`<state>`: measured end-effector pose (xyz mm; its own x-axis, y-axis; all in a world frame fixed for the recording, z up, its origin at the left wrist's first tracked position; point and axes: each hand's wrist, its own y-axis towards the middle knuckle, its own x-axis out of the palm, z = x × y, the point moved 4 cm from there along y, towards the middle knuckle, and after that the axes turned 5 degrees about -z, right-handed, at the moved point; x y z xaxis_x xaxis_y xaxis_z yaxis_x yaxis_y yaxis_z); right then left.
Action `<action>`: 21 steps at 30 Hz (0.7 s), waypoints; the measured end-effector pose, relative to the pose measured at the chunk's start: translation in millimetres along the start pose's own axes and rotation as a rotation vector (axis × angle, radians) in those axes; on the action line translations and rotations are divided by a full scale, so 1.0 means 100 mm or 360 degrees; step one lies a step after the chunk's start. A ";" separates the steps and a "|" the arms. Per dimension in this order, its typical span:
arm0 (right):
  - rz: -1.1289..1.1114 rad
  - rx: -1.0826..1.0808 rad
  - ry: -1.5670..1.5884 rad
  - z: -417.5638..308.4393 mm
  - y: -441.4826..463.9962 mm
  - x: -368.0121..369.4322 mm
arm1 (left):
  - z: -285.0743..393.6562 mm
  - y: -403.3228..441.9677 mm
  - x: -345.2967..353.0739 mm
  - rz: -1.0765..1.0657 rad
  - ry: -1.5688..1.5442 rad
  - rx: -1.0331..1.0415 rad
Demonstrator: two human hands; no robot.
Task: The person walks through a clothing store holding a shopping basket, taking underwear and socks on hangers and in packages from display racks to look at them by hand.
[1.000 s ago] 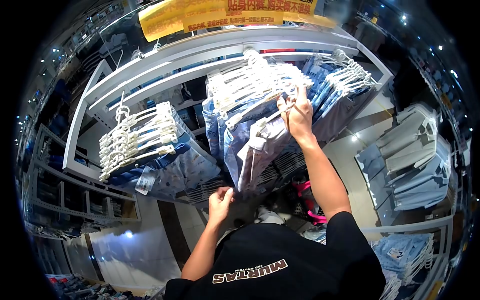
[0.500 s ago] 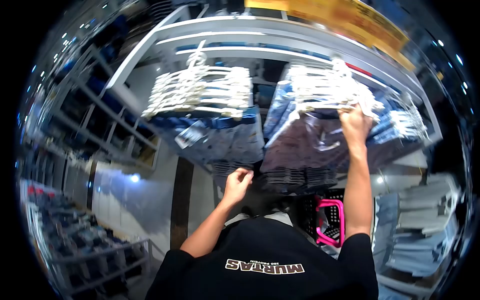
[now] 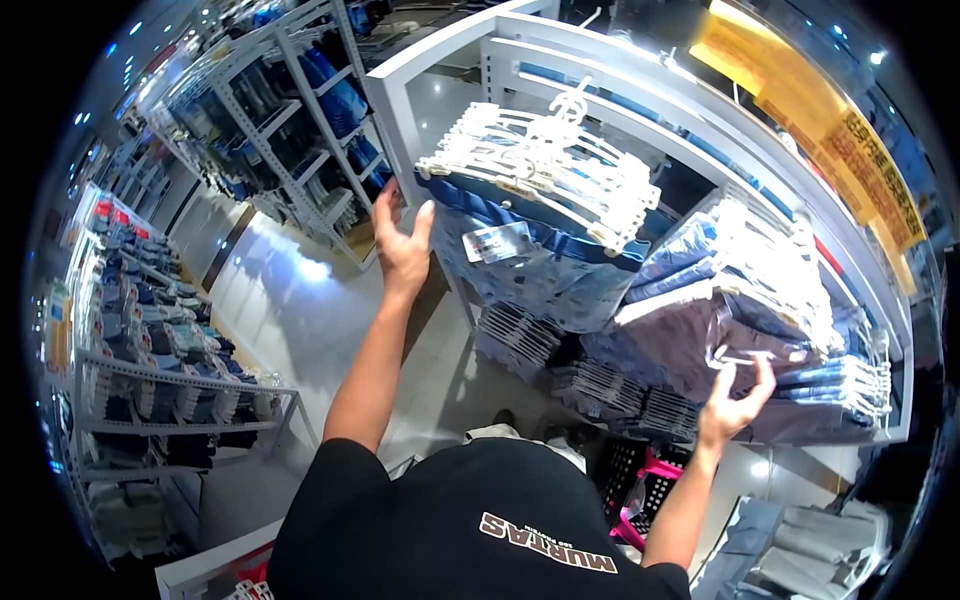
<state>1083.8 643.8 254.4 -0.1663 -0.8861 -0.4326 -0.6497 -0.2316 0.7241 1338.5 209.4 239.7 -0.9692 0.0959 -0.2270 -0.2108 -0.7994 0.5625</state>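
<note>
My left hand (image 3: 403, 240) is raised with thumb and fingers apart, beside the left end of a row of white hangers (image 3: 550, 165). From those hangers hang blue patterned garments (image 3: 530, 270), the front one with a tag (image 3: 498, 243). On the right, my right hand (image 3: 735, 398) has its fingers spread just below a dark mauve garment (image 3: 680, 335), with nothing seen held in it. That garment hangs at the front of a second bunch of white hangers (image 3: 770, 260).
A white rack frame (image 3: 393, 120) surrounds the hangers, with yellow signs (image 3: 815, 110) along its top. Beneath are more hangers (image 3: 600, 390) and a black basket with a pink handle (image 3: 630, 515). Clothing shelves (image 3: 180, 425) stand at left; pale garments (image 3: 815, 545) lie lower right.
The view has turned left. My left hand has risen to the left bunch and opened. My right hand has come off the hangers of the second bunch, lower, with its fingers apart.
</note>
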 end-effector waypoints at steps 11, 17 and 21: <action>-0.0606 0.0865 0.0413 0.33 -1.42 0.42 | 0.02 0.11 -0.03 -0.0428 -0.0743 -0.0424; -0.0666 0.0987 0.0610 0.41 -1.55 0.51 | 0.14 -0.03 -0.20 -0.0756 -0.0738 -0.0220; -0.0684 0.0921 0.0654 0.23 -1.39 0.55 | 0.37 -0.08 -0.28 -0.0662 -0.0964 -0.0220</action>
<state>1148.0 637.0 117.7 0.3949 -0.8695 -0.2965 -0.8924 -0.4398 0.1013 1362.7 235.4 271.2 -0.7219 0.6846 0.1007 -0.5963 -0.6893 0.4114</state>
